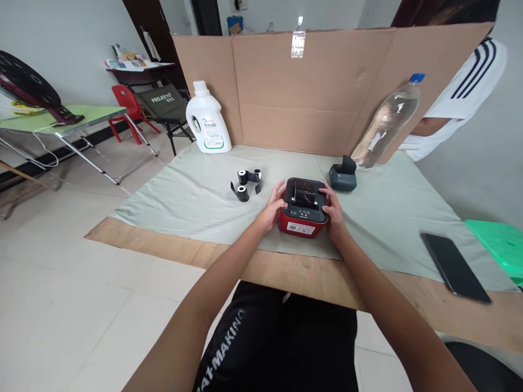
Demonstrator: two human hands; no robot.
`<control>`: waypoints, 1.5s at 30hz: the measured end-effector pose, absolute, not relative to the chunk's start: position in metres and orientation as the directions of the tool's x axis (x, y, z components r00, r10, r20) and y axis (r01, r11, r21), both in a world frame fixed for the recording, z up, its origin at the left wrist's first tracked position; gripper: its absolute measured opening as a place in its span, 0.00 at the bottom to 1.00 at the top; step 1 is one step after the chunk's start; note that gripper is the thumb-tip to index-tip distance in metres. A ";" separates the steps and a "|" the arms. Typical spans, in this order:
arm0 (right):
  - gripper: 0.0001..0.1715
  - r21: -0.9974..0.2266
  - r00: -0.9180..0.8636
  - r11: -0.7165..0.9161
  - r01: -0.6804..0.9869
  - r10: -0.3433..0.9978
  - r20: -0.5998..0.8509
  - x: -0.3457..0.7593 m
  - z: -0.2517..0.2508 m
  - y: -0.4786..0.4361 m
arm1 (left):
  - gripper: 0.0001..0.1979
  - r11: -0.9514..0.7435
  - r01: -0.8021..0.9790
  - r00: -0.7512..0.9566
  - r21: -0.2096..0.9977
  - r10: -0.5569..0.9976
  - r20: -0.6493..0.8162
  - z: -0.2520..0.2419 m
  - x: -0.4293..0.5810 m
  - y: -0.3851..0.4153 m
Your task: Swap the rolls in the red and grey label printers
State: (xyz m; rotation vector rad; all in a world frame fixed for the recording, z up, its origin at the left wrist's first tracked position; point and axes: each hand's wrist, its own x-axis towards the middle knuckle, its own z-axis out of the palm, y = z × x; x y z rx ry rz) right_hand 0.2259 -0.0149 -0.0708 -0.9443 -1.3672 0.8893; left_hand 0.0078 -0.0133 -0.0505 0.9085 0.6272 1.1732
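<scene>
A red and black box-shaped device [303, 226] sits on the cloth-covered table in front of me, with a dark glossy strip [304, 194] at the middle of its top. My left hand [273, 208] holds its left side, the thumb on the top edge. On the right side, my right hand [333, 211] grips it with fingers and thumb at the top edge. Small black rolls with white cores [242, 193] lie left of the device, their strips partly unrolled. A dark grey small device [342, 177] with a raised black piece stands to the right, behind my right hand.
A white jug [208, 122] and a slanting clear bottle [386, 128] stand before a cardboard screen [302, 120]. A black phone [455, 267] lies at the right, near a green plastic object [498, 245]. A person's white sleeve [474, 81] shows behind the screen.
</scene>
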 end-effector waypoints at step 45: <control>0.29 -0.816 0.051 0.157 0.557 0.974 0.222 0.247 0.072 0.039 | 0.27 -0.572 0.087 0.234 0.816 0.808 0.541 -0.041 0.003 -0.041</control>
